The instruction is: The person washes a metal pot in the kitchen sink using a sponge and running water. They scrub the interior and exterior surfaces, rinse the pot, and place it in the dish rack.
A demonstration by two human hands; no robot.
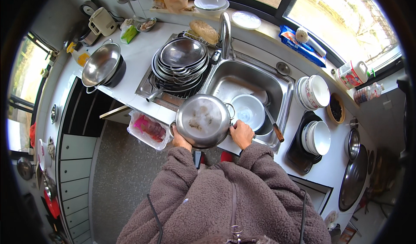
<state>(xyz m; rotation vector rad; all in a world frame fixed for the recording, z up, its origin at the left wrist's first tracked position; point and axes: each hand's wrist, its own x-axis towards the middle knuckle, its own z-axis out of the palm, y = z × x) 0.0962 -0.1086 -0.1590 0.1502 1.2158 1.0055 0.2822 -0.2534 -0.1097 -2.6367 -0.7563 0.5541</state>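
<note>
A round steel pan (203, 121) with loop handles is held at the near edge of the sink. Whitish and brown marks cover the middle of its upward face, which looks like its underside. My left hand (181, 140) grips the pan's near left edge, its fingers partly hidden beneath. On the pan's right side, my right hand (242, 134) is closed on the edge below a loop handle. Just beyond that hand, a white basin (247, 112) sits in the steel sink (284, 101). A wooden-handled utensil (275, 127) leans across the sink beside it.
Left of the faucet (225, 33), stacked metal bowls (183, 53) stand on the drainer. A steel wok (102, 65) is farther left. White bowls (320, 137) rest on a black tray (299, 159) at right. A lined bin (149, 133) hangs below the counter's front edge.
</note>
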